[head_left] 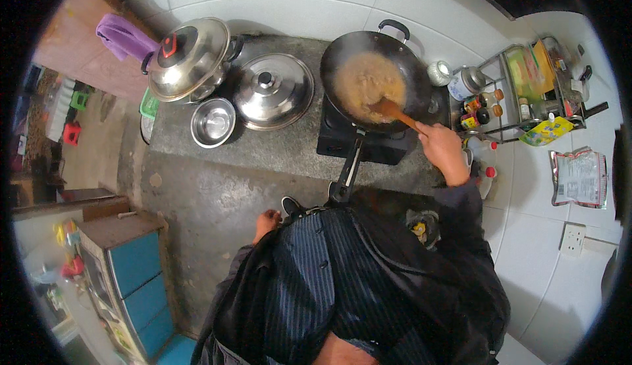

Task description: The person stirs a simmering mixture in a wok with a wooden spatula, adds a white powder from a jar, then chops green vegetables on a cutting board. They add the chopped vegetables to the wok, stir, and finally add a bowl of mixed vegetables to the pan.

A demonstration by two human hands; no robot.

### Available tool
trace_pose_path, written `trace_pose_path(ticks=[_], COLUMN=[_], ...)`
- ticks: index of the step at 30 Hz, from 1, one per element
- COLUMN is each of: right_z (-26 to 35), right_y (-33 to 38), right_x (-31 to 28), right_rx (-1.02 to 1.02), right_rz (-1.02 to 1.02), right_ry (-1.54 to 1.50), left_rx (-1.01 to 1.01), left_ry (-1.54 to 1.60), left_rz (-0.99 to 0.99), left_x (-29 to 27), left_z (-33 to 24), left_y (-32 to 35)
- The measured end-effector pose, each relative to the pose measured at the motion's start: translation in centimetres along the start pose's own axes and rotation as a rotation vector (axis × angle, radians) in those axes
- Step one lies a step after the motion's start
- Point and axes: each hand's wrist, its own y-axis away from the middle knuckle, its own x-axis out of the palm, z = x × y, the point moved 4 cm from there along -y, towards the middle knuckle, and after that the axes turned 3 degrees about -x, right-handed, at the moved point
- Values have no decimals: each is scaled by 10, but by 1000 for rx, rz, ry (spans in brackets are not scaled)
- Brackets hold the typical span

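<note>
Gripping a wooden spatula (390, 109) with the right hand (442, 149), fingers clamped round the handle near its end, so that one's easy to call. The blade sits in the food (370, 80), a brownish-yellow, saucy mix covering the bottom of a big dark wok (419, 68). Looks a bit steamy over it too. The wok is on a black stove (334, 146) on the grey stone tabletop (283, 142), long handle pointing back at the person's waist and a black loop handle (395, 28) on the far side.

Left hand (266, 223) is down low beside the person's jacket, well apart from the wok. Its fingers look loosely curled, but it's too small and partly hidden, so I can't tell whether it's holding anything.

Left of the stove there's a shiny domed lid (280, 98) lying knob up, with a small steel bowl (213, 125) just beside it and a lidded steel pot (201, 68) further back. Purple cloth (124, 37) next to that pot.

Other side: a small white jar (439, 73) near the wok, a white-and-blue jar (460, 89) by it, then a metal rack (505, 128) with sauce bottles (475, 118) beside it. Silver pouch (579, 178) up against the white tiles, above a socket (573, 240).
</note>
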Motion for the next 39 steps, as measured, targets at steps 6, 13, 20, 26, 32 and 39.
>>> trace_pose_path(ticks=[6,13,20,26,32,39], right_z=[7,15,15,4,-10,-37], right_y=[-30,-46,-72,-85,-81,-44], right_x=[-7,-3,27,15,31,45], right_rx=[16,-68,-111,-52,45,204], right_rz=[-92,-83,-116,-192,-133,-114], right_ry=[-6,36,50,12,-6,-139], left_rx=[3,37,15,57,44,50], left_ry=[-44,46,-4,-33,19,-107], left_rz=[-38,-69,-46,-37,-50,-58], left_x=[-6,-6,-2,0,-2,-3], left_z=[-2,-16,6,19,9,-3], left_y=[7,12,-1,-9,-4,-3])
